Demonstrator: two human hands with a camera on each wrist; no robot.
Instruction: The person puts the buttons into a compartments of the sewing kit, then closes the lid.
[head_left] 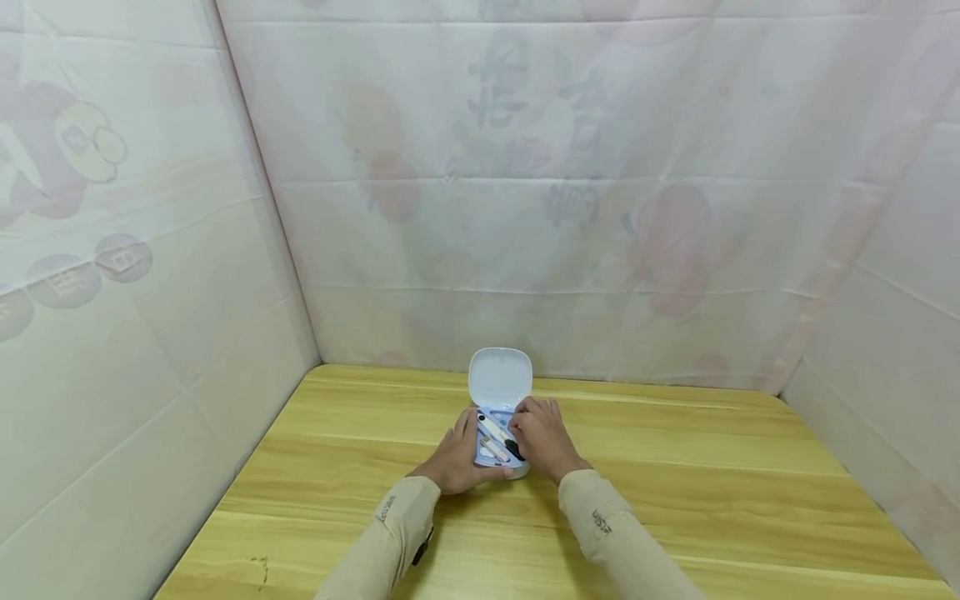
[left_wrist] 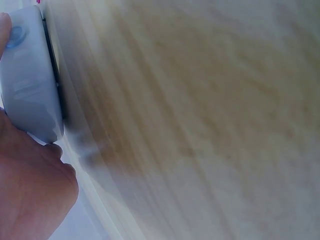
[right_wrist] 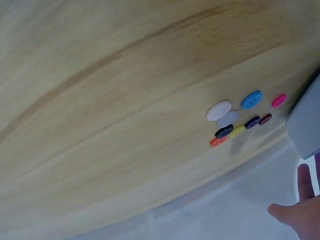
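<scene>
From the head view I see a small pale blue case (head_left: 500,433) in the middle of the wooden bench (head_left: 712,483), its lid standing open at the far side. My left hand (head_left: 455,457) curls round the case's left edge and holds it, while my right hand (head_left: 542,435) rests over the right side with fingers bent onto the tools (head_left: 497,440) lying inside, white and pink sticks with one dark tip; I cannot tell whether it pinches one. Both cuffs carry a small dark printed label, too small to read. The curtain (head_left: 525,183) behind the bench shows faint large characters through the cloth, which I cannot make out. From the left wrist view, the rounded blue shell of the case (left_wrist: 27,80) sits at the left edge, pressed against the palm of my left hand (left_wrist: 30,190), with blurred bench grain (left_wrist: 200,125) beyond. From the right wrist view, a loose cluster of coloured buttons (right_wrist: 235,120), white, blue, pink, orange, yellow and dark, lies on the bench (right_wrist: 100,100), just beside a grey-blue edge of the case (right_wrist: 305,125); a fingertip of my right hand (right_wrist: 300,210) shows at the lower right.
</scene>
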